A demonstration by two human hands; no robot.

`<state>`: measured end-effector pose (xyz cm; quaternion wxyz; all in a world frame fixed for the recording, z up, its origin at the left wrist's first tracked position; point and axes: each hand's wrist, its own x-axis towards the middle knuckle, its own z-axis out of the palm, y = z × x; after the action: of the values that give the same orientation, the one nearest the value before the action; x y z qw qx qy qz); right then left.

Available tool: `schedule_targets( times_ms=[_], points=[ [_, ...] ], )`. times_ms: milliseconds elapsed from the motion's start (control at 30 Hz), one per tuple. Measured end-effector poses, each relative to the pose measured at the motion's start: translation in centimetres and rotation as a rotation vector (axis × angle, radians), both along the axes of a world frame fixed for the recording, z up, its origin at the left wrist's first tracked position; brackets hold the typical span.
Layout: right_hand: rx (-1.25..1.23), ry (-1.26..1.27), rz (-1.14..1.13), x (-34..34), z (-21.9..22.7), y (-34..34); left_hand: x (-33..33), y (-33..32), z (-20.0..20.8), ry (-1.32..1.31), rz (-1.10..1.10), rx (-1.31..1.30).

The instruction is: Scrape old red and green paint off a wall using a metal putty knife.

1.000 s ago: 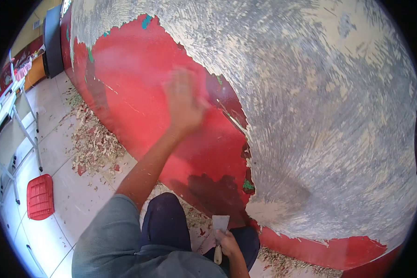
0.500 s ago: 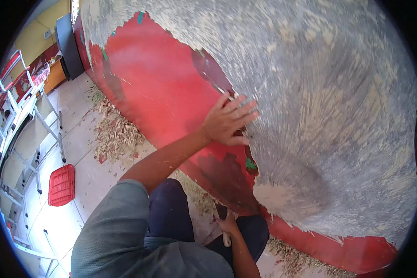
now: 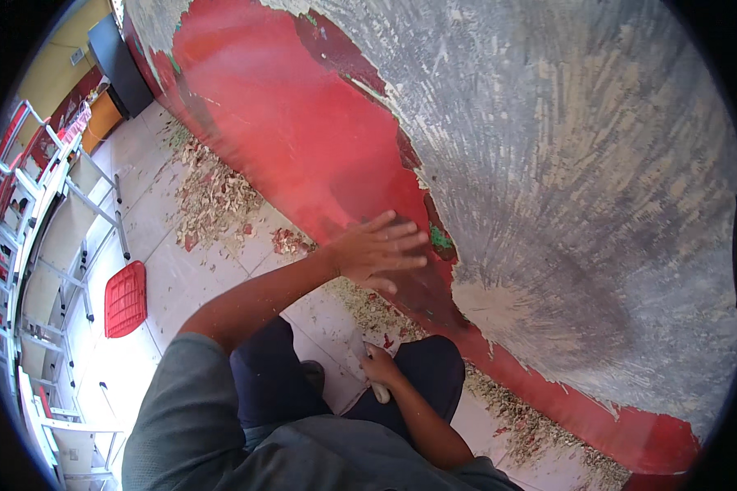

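My left hand [image 3: 378, 252], fingers spread, is at the lower red painted part of the wall [image 3: 287, 98]; I cannot tell whether the palm presses on it. A ragged edge runs just beyond it, where the red gives way to the scraped, streaky grey surface [image 3: 565, 188]. One small green patch [image 3: 440, 237] shows along that edge. Down by my right knee, my right hand [image 3: 378, 366] is wrapped round a scraper; its pale handle [image 3: 381, 394] sticks out below the fist and its flat blade [image 3: 356, 345] points up, away from the wall.
Paint flakes [image 3: 221, 192] lie heaped on the tiled floor along the wall's foot. A red plastic stool or basket [image 3: 126, 299] sits on the floor to the left. Beyond it stand metal-framed chairs or desks [image 3: 49, 237]. A dark cabinet [image 3: 119, 65] stands at the far left.
My left hand has moved down and to the left, off the ragged edge and over the lower red area. In my right hand the scraper has tilted, so its blade now shows pale. The view has shifted somewhat.
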<state>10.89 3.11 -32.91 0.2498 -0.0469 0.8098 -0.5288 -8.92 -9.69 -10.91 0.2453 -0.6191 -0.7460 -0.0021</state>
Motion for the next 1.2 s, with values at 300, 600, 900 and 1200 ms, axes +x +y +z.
schedule_targets(
  times_ms=[300, 600, 900, 1200],
  points=[
    [-0.026, -0.199, 0.108, 1.1, 6.4, -2.3, -2.4, 1.8, -1.7, 0.273, 0.272, 0.602],
    [0.043, -0.153, -0.044, 0.2, 4.8, -1.5, -3.9, 2.5, 7.2, 0.253, 0.315, 0.865],
    [-0.084, 0.005, -0.678, 2.3, 12.4, -2.1, -4.0, 2.4, 6.5, 0.155, 0.144, 0.992],
    [-0.028, 0.684, -1.045, 0.0, 36.4, -0.7, -3.2, 4.0, 8.3, 0.133, 0.074, 1.125]
  ],
)
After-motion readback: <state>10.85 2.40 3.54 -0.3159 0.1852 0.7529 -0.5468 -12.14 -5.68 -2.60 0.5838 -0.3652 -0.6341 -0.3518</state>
